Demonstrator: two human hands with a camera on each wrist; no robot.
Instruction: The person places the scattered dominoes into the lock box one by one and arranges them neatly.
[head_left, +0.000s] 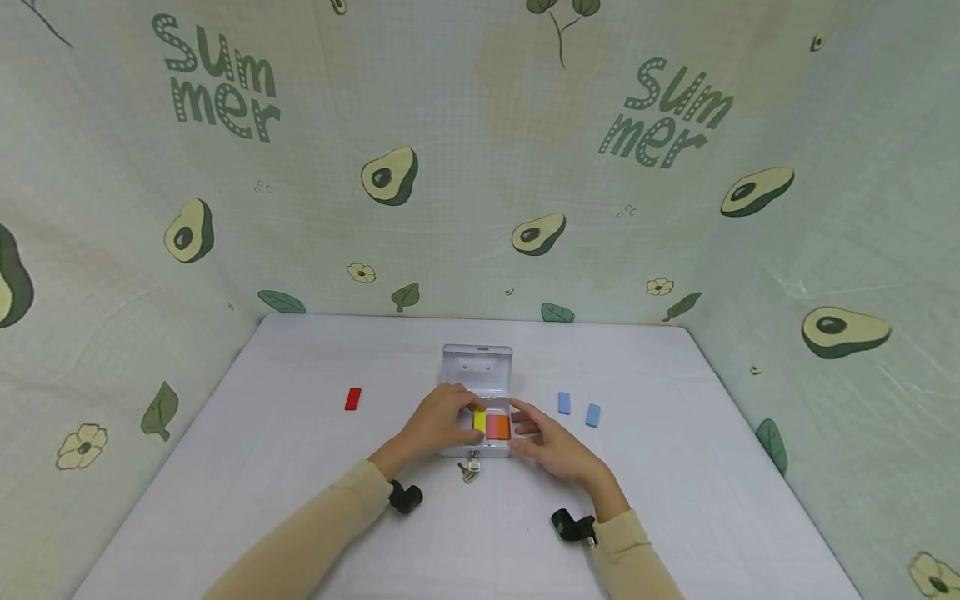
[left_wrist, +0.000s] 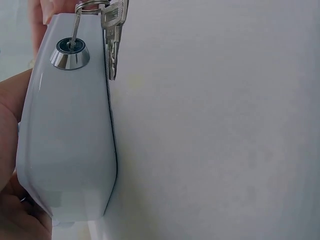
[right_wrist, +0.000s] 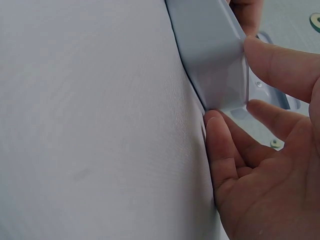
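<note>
Left hand [head_left: 438, 421] pinches yellow block [head_left: 480, 422] | right hand [head_left: 551, 443] touches box [left_wrist: 70, 130] | head view alone shows orange block [head_left: 505, 427]

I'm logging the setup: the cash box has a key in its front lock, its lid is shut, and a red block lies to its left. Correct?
The lid of the cash box stands open, not shut, as the head view shows. The key is in the front lock and the red block lies left.
</note>
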